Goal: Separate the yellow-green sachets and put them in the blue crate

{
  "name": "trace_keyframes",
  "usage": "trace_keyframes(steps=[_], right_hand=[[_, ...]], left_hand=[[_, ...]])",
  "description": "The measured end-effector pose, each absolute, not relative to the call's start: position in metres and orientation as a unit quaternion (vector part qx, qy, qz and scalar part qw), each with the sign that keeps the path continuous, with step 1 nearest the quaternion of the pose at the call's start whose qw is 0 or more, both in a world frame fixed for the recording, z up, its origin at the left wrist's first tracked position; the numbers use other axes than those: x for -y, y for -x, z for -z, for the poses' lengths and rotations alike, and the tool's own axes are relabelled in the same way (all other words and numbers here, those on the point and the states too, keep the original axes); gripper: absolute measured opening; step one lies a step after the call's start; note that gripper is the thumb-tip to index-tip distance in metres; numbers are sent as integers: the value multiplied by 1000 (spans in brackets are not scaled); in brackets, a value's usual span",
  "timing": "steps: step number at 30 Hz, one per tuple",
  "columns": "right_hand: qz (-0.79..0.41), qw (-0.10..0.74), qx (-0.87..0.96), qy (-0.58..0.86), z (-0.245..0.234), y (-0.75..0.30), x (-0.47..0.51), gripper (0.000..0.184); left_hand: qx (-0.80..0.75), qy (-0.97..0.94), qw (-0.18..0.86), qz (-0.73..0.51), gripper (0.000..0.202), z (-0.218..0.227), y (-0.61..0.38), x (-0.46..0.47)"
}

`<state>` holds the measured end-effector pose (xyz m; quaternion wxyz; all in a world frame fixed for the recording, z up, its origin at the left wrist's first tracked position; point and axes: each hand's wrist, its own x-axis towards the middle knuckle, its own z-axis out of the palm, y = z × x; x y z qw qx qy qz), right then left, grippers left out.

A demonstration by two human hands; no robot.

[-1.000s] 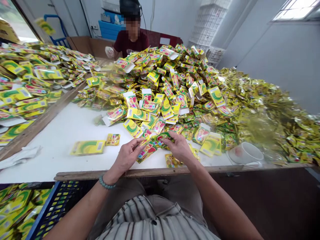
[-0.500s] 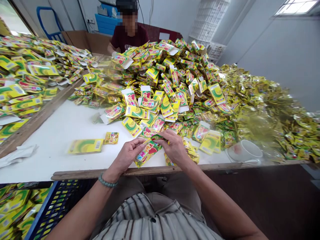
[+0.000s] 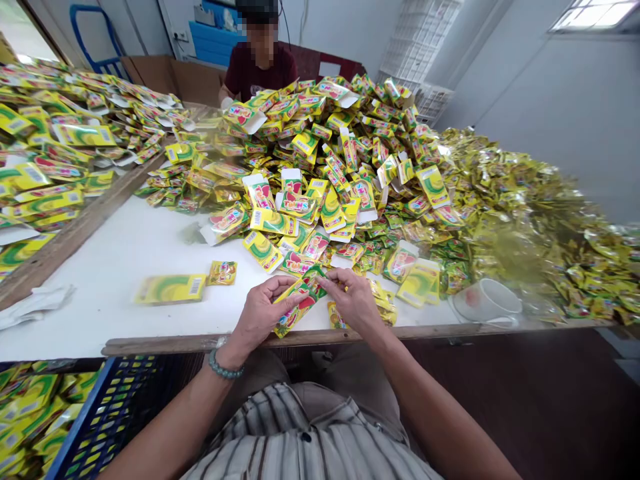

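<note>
Your left hand (image 3: 256, 316) pinches 1 yellow box (image 3: 296, 316), tilted over the white table (image 3: 170, 243) near its edge; your right hand (image 3: 356, 303) pinches 1 green sachet (image 3: 314, 281) at the box's upper end

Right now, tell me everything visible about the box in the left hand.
The box looks like thin printed card, yellow and green with red fruit and colourful lettering. It slants, far end rightward, by the wooden edge strip. The left hand grips it; the right hand is at its far end.
</note>
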<state>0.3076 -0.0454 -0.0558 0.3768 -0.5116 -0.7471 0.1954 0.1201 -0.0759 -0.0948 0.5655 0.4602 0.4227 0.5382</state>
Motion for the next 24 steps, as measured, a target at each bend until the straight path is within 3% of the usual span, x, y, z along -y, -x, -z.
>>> trace_keyframes(steps=[6, 11, 15, 20, 24], right_hand=[[-184, 361, 777, 481, 59, -311, 42, 16], [-230, 297, 805, 459, 61, -310, 49, 26], [-188, 332, 800, 462, 65, -299, 59, 32], [-215, 300, 829, 421, 70, -287, 67, 30], [-196, 366, 780, 468, 70, -290, 65, 19]], left_hand=[[-412, -446, 591, -531, 45, 96, -119, 80], [-397, -396, 635, -531, 42, 96, -118, 80], [-377, -372, 658, -534, 40, 95, -117, 80], [-368, -345, 682, -530, 41, 96, -116, 82], [-367, -344, 677, -537, 40, 94, -114, 84]])
